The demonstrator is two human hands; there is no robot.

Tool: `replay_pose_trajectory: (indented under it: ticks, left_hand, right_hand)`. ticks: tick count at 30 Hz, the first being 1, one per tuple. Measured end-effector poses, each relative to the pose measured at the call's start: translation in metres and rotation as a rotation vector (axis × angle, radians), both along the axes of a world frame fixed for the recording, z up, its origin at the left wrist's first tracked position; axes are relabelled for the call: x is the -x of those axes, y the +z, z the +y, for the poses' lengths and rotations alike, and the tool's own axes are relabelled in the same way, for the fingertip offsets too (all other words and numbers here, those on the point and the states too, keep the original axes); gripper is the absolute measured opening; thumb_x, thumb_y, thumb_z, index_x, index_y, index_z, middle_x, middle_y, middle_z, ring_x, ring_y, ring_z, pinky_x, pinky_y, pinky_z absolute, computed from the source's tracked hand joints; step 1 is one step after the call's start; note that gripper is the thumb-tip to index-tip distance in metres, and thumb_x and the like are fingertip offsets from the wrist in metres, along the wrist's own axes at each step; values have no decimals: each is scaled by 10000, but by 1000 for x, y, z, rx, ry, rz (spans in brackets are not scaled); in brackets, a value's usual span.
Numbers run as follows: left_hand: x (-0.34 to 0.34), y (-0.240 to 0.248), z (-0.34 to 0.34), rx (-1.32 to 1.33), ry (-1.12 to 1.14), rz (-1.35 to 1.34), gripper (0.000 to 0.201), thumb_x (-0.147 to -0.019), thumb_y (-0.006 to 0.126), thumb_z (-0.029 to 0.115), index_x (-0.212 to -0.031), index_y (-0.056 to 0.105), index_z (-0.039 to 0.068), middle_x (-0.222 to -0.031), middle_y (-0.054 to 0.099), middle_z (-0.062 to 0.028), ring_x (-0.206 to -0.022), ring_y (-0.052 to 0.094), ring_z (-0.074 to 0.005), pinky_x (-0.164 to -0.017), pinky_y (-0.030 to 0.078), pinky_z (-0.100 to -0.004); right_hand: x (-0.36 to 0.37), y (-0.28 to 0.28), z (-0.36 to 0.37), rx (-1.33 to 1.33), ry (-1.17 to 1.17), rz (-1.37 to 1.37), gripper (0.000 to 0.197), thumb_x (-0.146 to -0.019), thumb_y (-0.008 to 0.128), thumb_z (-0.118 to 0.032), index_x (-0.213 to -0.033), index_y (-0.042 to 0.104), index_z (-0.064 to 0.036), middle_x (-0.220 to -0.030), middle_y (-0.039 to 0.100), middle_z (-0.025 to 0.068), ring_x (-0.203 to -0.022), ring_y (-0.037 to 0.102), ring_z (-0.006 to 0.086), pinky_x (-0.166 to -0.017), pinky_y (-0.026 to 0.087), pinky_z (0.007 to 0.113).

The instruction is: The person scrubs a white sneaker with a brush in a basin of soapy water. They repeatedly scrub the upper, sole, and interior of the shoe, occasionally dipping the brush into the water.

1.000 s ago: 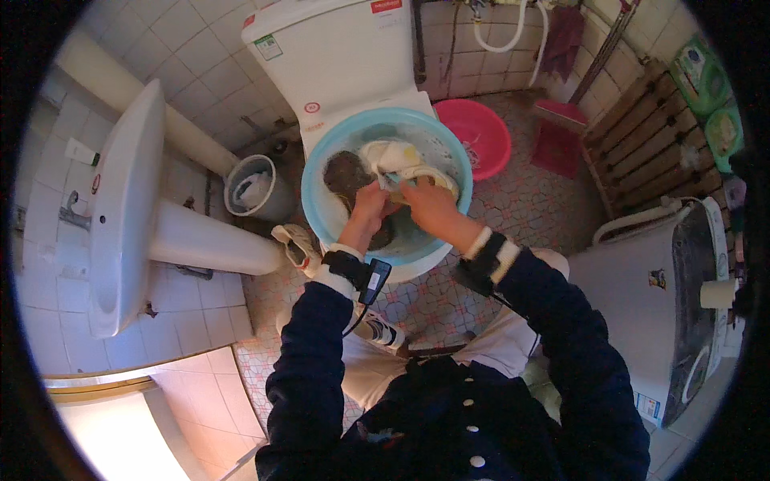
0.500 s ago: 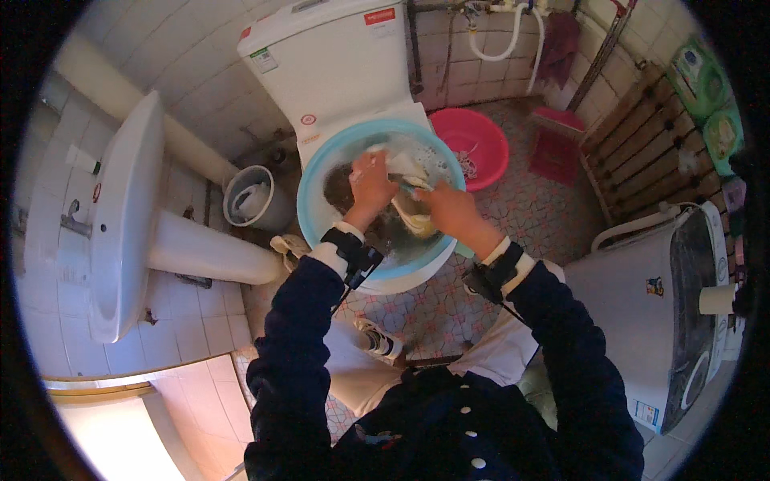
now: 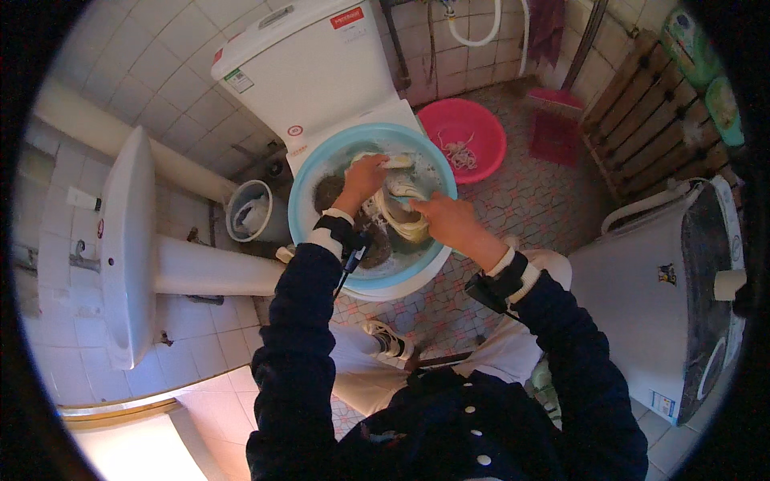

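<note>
In the basin (image 3: 385,281), our left hand (image 3: 363,179) grips a pale shoe (image 3: 411,232), our right hand (image 3: 449,219) a brush (image 3: 403,200); right of the basin stands a tub (image 3: 484,131).

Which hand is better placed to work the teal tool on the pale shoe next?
Probably the right hand: it appears to grip the teal tool against the pale shoe. The left hand is at the shoe's upper end, apparently steadying it.
</note>
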State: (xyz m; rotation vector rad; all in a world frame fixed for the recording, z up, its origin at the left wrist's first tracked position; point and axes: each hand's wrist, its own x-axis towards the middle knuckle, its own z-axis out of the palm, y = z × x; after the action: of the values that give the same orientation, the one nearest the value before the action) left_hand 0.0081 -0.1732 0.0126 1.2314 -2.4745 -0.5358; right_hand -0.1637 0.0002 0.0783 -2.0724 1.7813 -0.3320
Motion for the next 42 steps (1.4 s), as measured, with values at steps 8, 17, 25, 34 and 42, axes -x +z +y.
replay_pose_trajectory:
  ticks: [8,17,25,34,42]
  left_hand:
    - [-19,21,-4,-836,310,771,244,-839,505,193,-1025,546,40,-917,576,-41,-819,531,-146,-698,416,-293]
    - [-22,21,-7,-857,244,886,267,-822,483,94,-1073,527,11,-979,571,-46,-883,530,-155,-779,420,-294]
    - [-13,39,1,-893,187,778,243,-782,523,114,-992,559,-1,-913,588,-64,-825,559,-168,-723,449,-296]
    - [-1,38,8,-1215,243,984,283,-788,489,-5,-1071,478,-13,-984,551,-118,-853,573,-237,-732,496,-359]
    - [-15,9,3,-1416,367,1168,208,-838,419,8,-1038,473,-14,-965,537,-121,-851,564,-258,-721,497,-372]
  right_hand:
    - [5,18,6,70,-131,-237,378,-795,484,-79,-1155,537,-182,-836,512,139,-747,542,330,-647,445,406]
    - [-13,24,-8,156,-163,-262,402,-791,477,-128,-1189,484,-186,-914,481,190,-731,556,379,-643,468,454]
    - [-27,-6,-51,93,-152,-225,492,-784,485,-124,-1264,387,-171,-991,459,210,-770,557,401,-660,471,465]
    - [-44,-16,-57,15,-188,-231,490,-771,502,-131,-1234,371,-38,-998,465,256,-821,552,415,-684,466,468]
    - [-57,-20,-62,31,-119,-170,391,-765,519,-110,-1139,429,-37,-959,504,244,-814,553,404,-682,464,458]
